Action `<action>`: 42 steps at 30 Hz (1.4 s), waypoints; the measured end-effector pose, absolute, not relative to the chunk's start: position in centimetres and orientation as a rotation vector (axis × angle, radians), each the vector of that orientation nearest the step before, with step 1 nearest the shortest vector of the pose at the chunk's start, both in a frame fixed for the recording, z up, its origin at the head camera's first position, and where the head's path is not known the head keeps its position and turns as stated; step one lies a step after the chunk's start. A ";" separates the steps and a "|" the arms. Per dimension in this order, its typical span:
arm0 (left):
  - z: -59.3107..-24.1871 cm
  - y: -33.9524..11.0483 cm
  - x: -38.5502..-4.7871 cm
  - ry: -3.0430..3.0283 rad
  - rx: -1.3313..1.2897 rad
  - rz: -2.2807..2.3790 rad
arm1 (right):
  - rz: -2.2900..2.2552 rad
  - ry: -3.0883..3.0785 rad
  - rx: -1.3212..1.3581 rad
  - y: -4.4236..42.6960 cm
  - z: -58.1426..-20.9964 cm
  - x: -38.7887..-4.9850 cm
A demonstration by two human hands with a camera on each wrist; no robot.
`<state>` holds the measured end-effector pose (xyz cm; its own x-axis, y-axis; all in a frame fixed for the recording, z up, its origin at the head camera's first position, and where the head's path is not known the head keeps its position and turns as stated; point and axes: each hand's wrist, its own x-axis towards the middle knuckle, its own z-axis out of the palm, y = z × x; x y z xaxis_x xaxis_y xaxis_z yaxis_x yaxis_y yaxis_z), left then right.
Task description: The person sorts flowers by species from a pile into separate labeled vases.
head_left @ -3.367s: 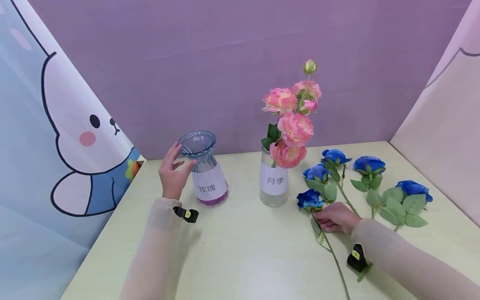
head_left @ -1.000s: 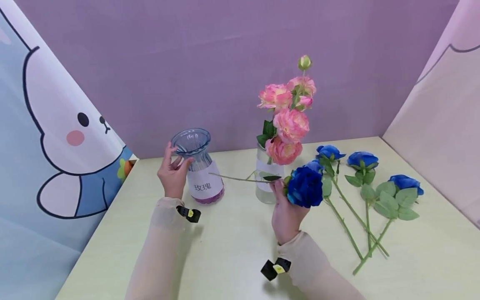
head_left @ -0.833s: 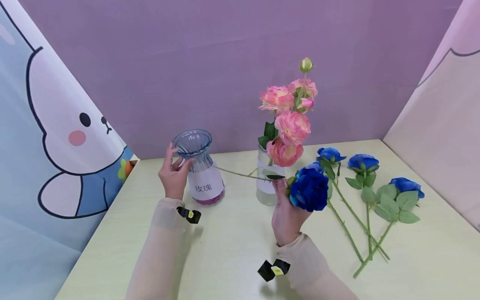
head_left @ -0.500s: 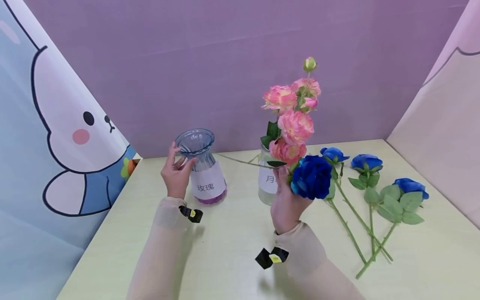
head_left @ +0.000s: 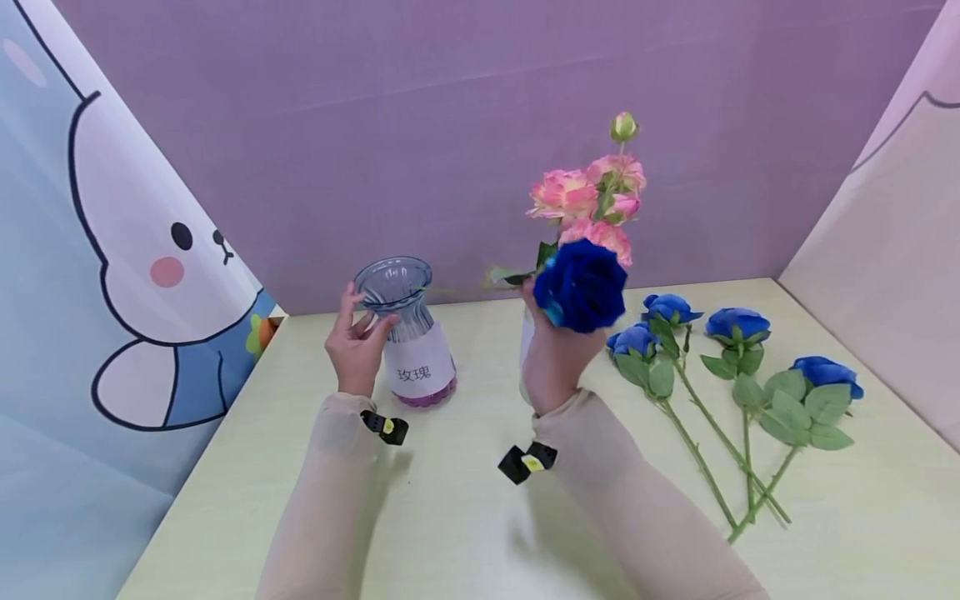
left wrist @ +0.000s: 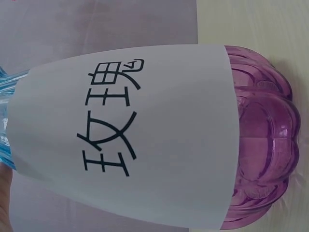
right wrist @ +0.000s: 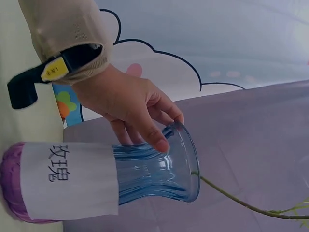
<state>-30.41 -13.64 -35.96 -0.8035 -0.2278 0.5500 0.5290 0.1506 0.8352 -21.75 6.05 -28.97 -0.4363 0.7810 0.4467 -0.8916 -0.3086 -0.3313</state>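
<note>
The blue-and-purple glass vase (head_left: 422, 367) stands upright with a white paper label. My left hand (head_left: 356, 346) grips its neck just below the rim, thumb in front; the right wrist view shows this hand (right wrist: 130, 106) on the glass (right wrist: 154, 169). My right hand (head_left: 558, 358) holds a blue rose (head_left: 581, 286) by the stem close under its bloom. The stem (right wrist: 241, 203) points left, its end at the vase's mouth in the right wrist view. In the left wrist view the labelled vase (left wrist: 169, 135) fills the picture.
Pink flowers (head_left: 564, 196) stand in a second vase, mostly hidden behind my right hand. Several blue roses (head_left: 738, 325) lie on the right of the table (head_left: 465, 517), their stems crossing. A purple cloth (head_left: 450, 150) hangs behind.
The blue rose has left the table in my right hand, moved left and risen, and its stem end has come to the vase's mouth. My left hand has kept its grip on the vase.
</note>
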 end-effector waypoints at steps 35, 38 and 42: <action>-36.4 -13.7 -30.5 -1.835 -0.291 -1.644 | 1.722 -1.758 0.418 0.7 -26.8 -28.7; -36.3 -13.7 -30.5 -1.834 -0.304 -1.655 | 1.672 -1.811 0.368 0.6 -27.7 -29.3; -36.3 -13.7 -30.7 -1.828 -0.332 -1.661 | 1.648 -1.948 0.269 0.8 -28.8 -29.7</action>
<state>-30.69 -13.68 -36.29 -0.7647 -0.2274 0.6030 0.5784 0.1705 0.7978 -29.68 0.76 -28.75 -0.8183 0.2040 0.5374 -0.4962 0.2213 -0.8395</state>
